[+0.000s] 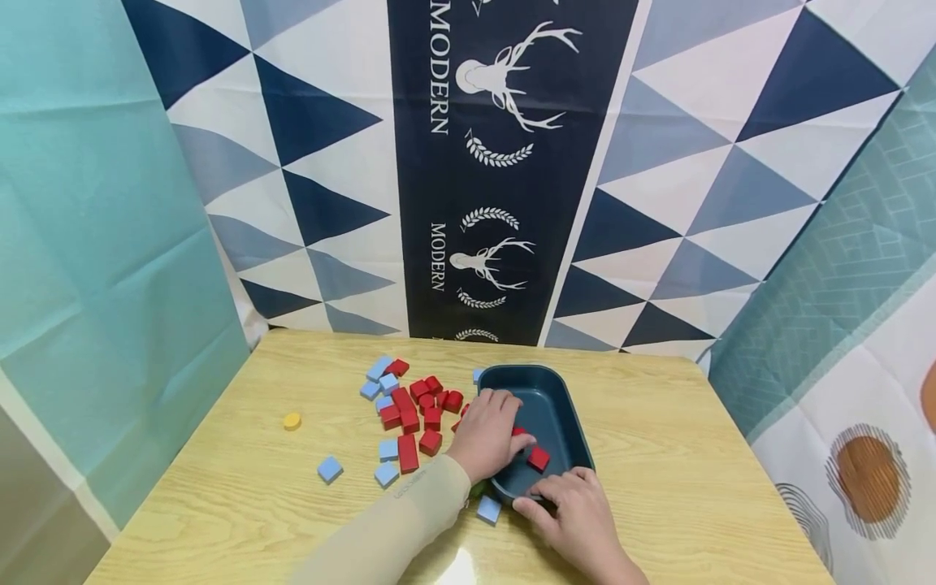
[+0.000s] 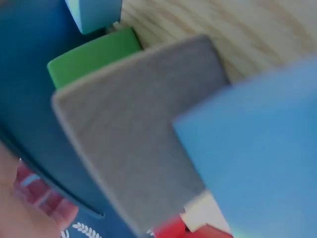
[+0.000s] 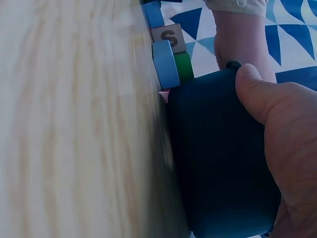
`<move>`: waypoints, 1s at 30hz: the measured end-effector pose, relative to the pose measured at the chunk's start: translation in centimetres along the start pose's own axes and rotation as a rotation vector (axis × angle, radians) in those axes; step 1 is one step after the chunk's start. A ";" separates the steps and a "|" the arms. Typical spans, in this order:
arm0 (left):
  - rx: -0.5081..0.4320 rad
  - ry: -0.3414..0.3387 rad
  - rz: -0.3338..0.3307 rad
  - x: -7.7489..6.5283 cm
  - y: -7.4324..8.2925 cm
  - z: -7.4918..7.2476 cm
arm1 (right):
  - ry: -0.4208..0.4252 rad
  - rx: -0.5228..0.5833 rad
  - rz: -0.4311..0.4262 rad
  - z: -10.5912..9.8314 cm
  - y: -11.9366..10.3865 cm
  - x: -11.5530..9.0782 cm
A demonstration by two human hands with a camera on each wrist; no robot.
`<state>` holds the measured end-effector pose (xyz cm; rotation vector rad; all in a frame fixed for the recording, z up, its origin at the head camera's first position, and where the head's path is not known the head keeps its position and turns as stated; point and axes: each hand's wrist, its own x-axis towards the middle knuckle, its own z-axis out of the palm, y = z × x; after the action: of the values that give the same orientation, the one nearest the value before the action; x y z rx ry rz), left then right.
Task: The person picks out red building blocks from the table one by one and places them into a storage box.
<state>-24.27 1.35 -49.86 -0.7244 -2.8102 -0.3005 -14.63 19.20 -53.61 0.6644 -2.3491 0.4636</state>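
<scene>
Red block (inside tray) between hands

tray partly hidden by left hand, blurred blue block cut off

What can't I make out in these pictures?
Head view: whether the left hand holds the red block beside its thumb; that hand partly covers it.
Head view: most of a green block, behind the left sleeve.
Left wrist view: the nearest blue block, blurred and cut off by the right edge.
</scene>
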 end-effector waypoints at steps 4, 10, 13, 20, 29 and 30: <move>-0.111 0.032 -0.106 -0.7 -1.0 -1.2 | -0.007 -0.002 0.014 0.0 0.0 0.0; -0.229 -0.045 -0.221 -1.8 -2.8 -2.1 | -0.024 -0.017 0.043 -0.3 -0.1 -0.2; -0.131 -0.104 -0.135 -2.2 -3.2 -1.7 | -0.021 -0.020 0.053 -0.4 -0.1 -0.2; -0.056 -0.156 -0.083 -2.4 -3.3 0.0 | -0.016 -0.021 0.045 -0.1 -0.3 -0.2; -0.116 -0.150 -0.051 -2.6 -4.0 0.4 | -0.018 -0.009 0.047 -0.1 -0.3 0.0; -0.132 -0.147 -0.043 -2.7 -4.2 0.4 | -0.021 -0.009 0.047 -0.1 -0.3 0.0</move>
<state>-24.14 -3.33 -51.54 -0.7426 -2.9704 -0.4621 -14.43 19.02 -53.45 0.6142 -2.3891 0.4687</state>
